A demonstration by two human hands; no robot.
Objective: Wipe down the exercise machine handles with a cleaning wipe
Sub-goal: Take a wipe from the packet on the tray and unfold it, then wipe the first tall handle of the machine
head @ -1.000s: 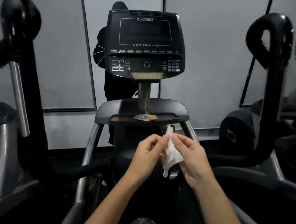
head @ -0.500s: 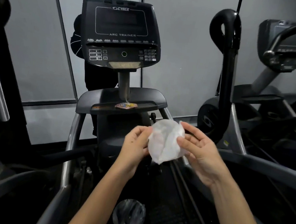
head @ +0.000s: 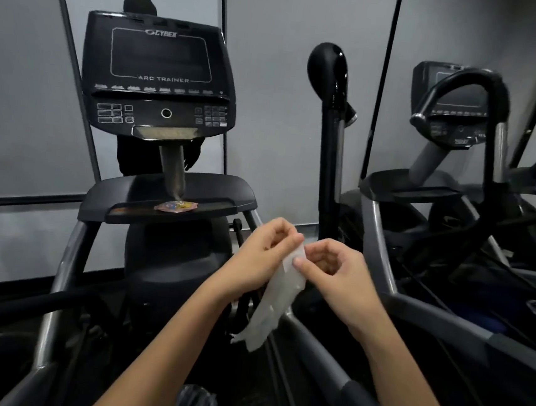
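**Wipe held up, handles not yet touched**

Head view: cleaning wipe (head: 279, 297) pinched at its top edge between left hand (head: 260, 254) and right hand (head: 335, 274), fingers of both curled onto it, the rest dangling in a loose strip in front of the Cybex Arc Trainer console (head: 157, 77). Upright black handle (head: 331, 88) just beyond the hands, untouched. Likely light, limp, damp and easily torn; probably best bunched into the palm, then wrapped around the handle's grip and drawn along it.
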